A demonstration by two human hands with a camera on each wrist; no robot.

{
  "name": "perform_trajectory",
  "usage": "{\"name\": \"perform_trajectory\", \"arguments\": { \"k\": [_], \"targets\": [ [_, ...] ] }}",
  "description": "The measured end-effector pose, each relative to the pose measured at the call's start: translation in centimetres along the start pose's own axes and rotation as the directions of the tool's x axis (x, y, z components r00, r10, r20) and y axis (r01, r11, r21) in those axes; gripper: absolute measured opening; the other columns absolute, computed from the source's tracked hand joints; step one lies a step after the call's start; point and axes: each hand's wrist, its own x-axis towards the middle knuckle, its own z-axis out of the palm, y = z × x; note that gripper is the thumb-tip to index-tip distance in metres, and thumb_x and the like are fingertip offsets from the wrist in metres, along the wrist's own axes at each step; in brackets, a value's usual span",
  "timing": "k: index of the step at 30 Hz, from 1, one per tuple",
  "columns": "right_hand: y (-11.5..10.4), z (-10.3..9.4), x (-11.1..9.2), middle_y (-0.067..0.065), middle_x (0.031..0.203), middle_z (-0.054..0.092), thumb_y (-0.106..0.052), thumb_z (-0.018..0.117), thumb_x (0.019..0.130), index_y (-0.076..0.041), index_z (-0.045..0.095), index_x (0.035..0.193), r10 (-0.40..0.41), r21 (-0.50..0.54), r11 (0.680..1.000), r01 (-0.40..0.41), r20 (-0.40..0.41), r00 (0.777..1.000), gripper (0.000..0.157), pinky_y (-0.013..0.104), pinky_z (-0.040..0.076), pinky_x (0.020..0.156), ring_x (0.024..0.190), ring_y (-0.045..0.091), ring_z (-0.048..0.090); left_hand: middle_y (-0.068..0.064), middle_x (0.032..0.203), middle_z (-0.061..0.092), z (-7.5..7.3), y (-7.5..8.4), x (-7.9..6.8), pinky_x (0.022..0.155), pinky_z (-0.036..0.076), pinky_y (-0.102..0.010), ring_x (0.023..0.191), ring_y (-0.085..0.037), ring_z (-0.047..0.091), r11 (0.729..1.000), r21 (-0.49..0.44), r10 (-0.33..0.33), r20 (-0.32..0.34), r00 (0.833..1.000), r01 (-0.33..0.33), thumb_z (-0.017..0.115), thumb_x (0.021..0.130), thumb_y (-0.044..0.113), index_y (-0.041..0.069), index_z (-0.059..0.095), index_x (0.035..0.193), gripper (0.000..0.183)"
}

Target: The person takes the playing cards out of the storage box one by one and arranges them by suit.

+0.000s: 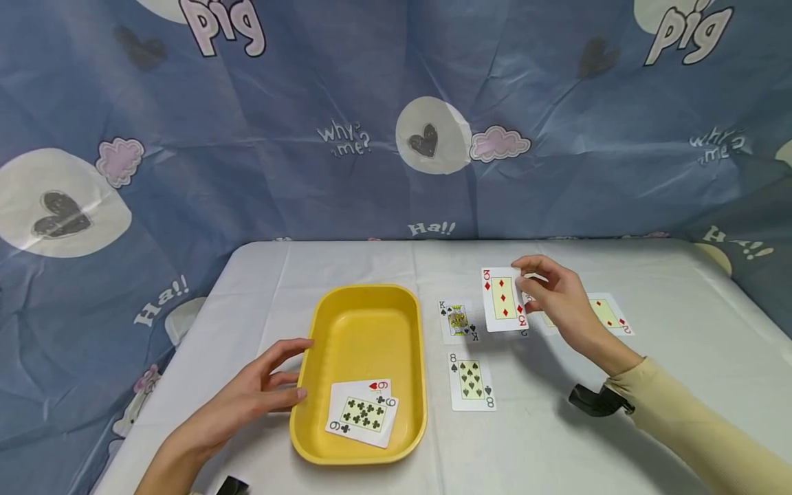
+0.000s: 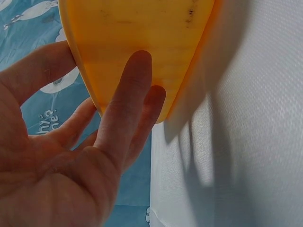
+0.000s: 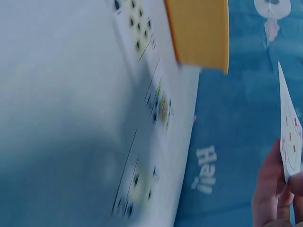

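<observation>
The three of diamonds [image 1: 504, 299] is up in the air above the white cloth [image 1: 544, 440], its face toward the head camera. My right hand [image 1: 559, 302] pinches it by its right-hand edge, so most of the face is uncovered. I judge this a good hold: light pressure should do, since squeezing harder could bow the card, while too slack a pinch could let it swing.

Beneath it lies a partly hidden card [image 1: 520, 334], with the king [image 1: 458, 322] just left, the eight [image 1: 471, 382] nearer me and the two of diamonds [image 1: 609, 313] beyond my wrist; staying high would spare them a nudge.

Farther left, my left hand [image 1: 254, 392] has its fingers spread, touching the side of the tray [image 1: 371, 337]. A gentle touch there should steady it without tipping the overlapping pair [image 1: 365, 412] inside.
</observation>
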Motion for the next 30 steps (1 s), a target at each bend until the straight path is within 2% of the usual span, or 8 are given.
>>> {"name": "perform_trajectory", "arguments": {
  "k": [10, 18, 23, 27, 30],
  "targets": [
    [0.8, -5.5, -2.2, 0.005, 0.107, 0.058, -0.005, 0.062, 0.097, 0.0, 0.057, 0.123, 0.023, -0.015, 1.0, -0.022, 0.025, 0.999, 0.027, 0.031, 0.057, 0.059, 0.084, 0.011, 0.065, -0.011, 0.16, 0.016, 0.0, -0.1, 0.0, 0.086, 0.055, -0.043, 0.122, -0.032, 0.054, 1.0, -0.002, -0.005, -0.003, 1.0, 0.005, 0.071, 0.092, 0.02, 0.017, 0.035, 0.149, 0.068],
    [1.5, -9.5, -3.6, -0.002, 0.105, 0.062, -0.006, 0.064, 0.096, -0.003, 0.06, 0.121, 0.078, -0.149, 0.986, -0.081, -0.026, 0.997, 0.025, 0.032, 0.058, 0.059, 0.081, 0.009, 0.067, -0.011, 0.159, 0.018, 0.1, 0.1, 0.1, 0.087, 0.055, -0.042, 0.122, -0.031, 0.054, 1.0, 0.007, -0.013, -0.021, 1.0, 0.013, 0.072, 0.091, 0.021, 0.018, 0.037, 0.148, 0.067],
    [2.3, -12.1, -4.6, -0.012, 0.1, 0.065, -0.007, 0.061, 0.097, -0.007, 0.062, 0.118, 0.164, -0.294, 0.94, -0.173, -0.055, 0.985, 0.021, 0.032, 0.058, 0.061, 0.079, 0.006, 0.064, -0.01, 0.159, 0.018, 0.1, 0.2, 0.0, 0.087, 0.055, -0.042, 0.122, -0.031, 0.053, 1.0, 0.008, -0.02, -0.028, 0.999, 0.02, 0.072, 0.091, 0.021, 0.018, 0.037, 0.148, 0.067],
    [3.1, -14.3, -5.7, -0.019, 0.099, 0.062, -0.006, 0.059, 0.096, -0.006, 0.063, 0.117, 0.217, -0.415, 0.883, -0.219, -0.053, 0.975, 0.021, 0.031, 0.057, 0.062, 0.082, 0.001, 0.059, -0.011, 0.16, 0.018, 0.1, 0.1, 0.0, 0.087, 0.055, -0.042, 0.122, -0.031, 0.053, 1.0, 0.006, -0.017, -0.023, 1.0, 0.017, 0.071, 0.091, 0.021, 0.017, 0.037, 0.148, 0.067],
    [3.8, -15.5, -6.5, -0.021, 0.098, 0.06, -0.007, 0.064, 0.093, -0.003, 0.062, 0.116, 0.243, -0.499, 0.834, -0.235, -0.048, 0.969, 0.023, 0.03, 0.056, 0.062, 0.079, 0.001, 0.059, -0.011, 0.159, 0.018, 0.1, 0.0, 0.0, 0.087, 0.055, -0.042, 0.122, -0.031, 0.054, 1.0, 0.007, -0.011, -0.019, 1.0, 0.011, 0.071, 0.091, 0.02, 0.017, 0.037, 0.149, 0.067]
  ]
}}
